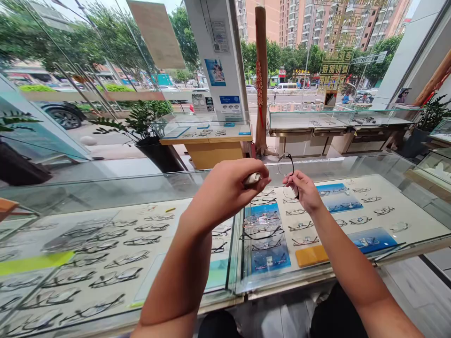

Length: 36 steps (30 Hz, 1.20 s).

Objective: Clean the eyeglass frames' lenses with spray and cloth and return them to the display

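My left hand is raised over the glass display case, its fingers closed around a crumpled pale cloth. Just to the right, my right hand pinches a pair of thin dark-rimmed glasses by the frame. The glasses are held upright, one lens above the fingers and the other below. A small gap separates the cloth from the glasses. Beneath both hands, rows of eyeglasses lie inside the case, some on blue boards.
The glass case spans the view, with an orange case inside at the front. More display counters, a wooden post and a potted plant stand beyond, before the windows.
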Each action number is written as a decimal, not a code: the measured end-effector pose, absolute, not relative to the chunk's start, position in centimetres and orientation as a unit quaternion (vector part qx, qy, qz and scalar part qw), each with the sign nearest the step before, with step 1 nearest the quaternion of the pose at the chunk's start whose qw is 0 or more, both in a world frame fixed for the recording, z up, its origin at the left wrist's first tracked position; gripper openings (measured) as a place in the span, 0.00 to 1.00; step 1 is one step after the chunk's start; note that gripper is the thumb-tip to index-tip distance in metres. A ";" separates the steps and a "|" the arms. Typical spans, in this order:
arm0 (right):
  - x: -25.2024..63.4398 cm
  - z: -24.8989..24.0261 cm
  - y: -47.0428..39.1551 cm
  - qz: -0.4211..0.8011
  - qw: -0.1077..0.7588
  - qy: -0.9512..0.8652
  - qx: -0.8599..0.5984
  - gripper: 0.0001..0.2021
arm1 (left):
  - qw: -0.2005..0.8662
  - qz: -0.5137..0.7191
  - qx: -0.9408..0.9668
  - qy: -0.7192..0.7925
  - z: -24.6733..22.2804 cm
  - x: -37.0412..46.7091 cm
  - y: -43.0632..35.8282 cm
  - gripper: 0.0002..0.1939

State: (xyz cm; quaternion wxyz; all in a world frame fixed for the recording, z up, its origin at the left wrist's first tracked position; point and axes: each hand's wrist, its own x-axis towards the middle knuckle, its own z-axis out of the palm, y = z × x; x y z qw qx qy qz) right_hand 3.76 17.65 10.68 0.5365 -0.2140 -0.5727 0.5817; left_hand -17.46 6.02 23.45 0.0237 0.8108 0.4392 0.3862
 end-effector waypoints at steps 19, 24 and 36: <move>2.3 23.7 13.7 0.421 0.396 -0.809 -0.108 0.18 | -0.223 0.452 0.747 0.432 24.1 -19.2 4.2 0.35; 3.1 23.9 13.3 0.417 0.399 -0.809 -0.110 0.17 | -0.213 0.454 0.736 0.454 23.8 -18.3 4.8 0.31; 4.4 24.7 12.1 0.307 0.468 -0.811 -0.168 0.14 | -0.232 0.489 0.698 0.468 23.6 -17.8 5.2 0.32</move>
